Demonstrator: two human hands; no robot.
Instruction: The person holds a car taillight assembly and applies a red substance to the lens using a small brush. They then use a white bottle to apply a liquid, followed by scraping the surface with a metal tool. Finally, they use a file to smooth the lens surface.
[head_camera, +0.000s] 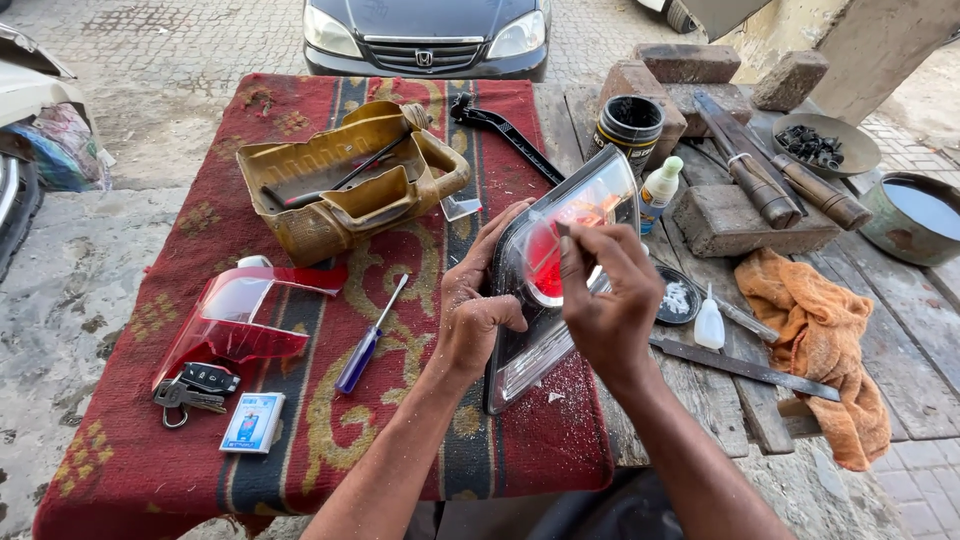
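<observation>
A car tail light (590, 215) with a red inner lens and clear cover stands tilted on the red patterned cloth (300, 420). My left hand (478, 300) grips its left edge and holds it up. My right hand (605, 295) is pinched on a small thin piece pressed against the light's red part (545, 270); what the piece is I cannot tell. A broken red lens cover (235, 320) lies to the left. A blue-handled screwdriver (368, 340) lies beside my left hand.
A cut yellow jerrycan (345, 180) with tools lies at the back. Keys (190, 390) and a small box (253, 422) sit front left. Glue bottles (708, 325), an orange rag (815, 340), bricks (685, 62), a black tin (630, 125) and bowls fill the wooden bench. A parked car (425, 35) stands behind.
</observation>
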